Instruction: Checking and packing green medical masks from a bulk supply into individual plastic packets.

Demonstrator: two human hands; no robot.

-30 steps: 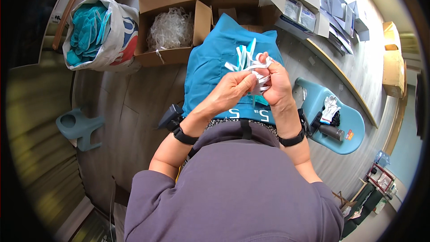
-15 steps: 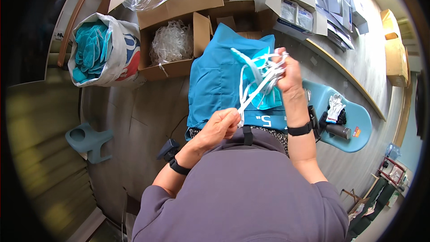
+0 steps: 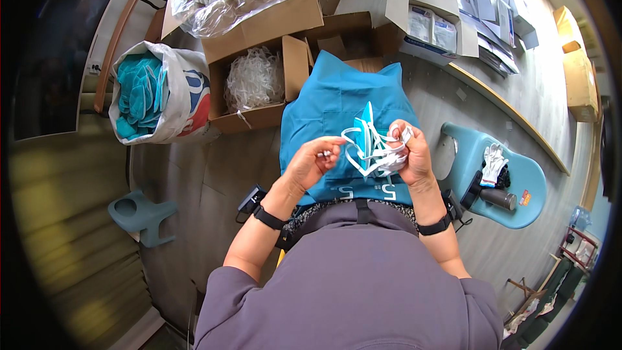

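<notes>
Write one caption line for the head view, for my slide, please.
Over blue cloth, the right hand holds bunched white straps with teal material; the left hand is close beside them.

the cloth [image 3: 308, 113] lies in front of the person [image 3: 353, 279]. the straps [image 3: 383, 163] are in the right hand [image 3: 414, 154], over the cloth. past the cloth, on the left, a box [image 3: 265, 113] has strings [image 3: 253, 81] in it. left of the box stands a bag [image 3: 176, 91] with cloth pieces [image 3: 138, 91] inside. nearer, on the left, is a stool [image 3: 146, 215]. another stool [image 3: 523, 185], on the right, has gloves [image 3: 494, 165] on it. far off, behind that stool, another box [image 3: 427, 52] holds packs [image 3: 444, 34].
</notes>
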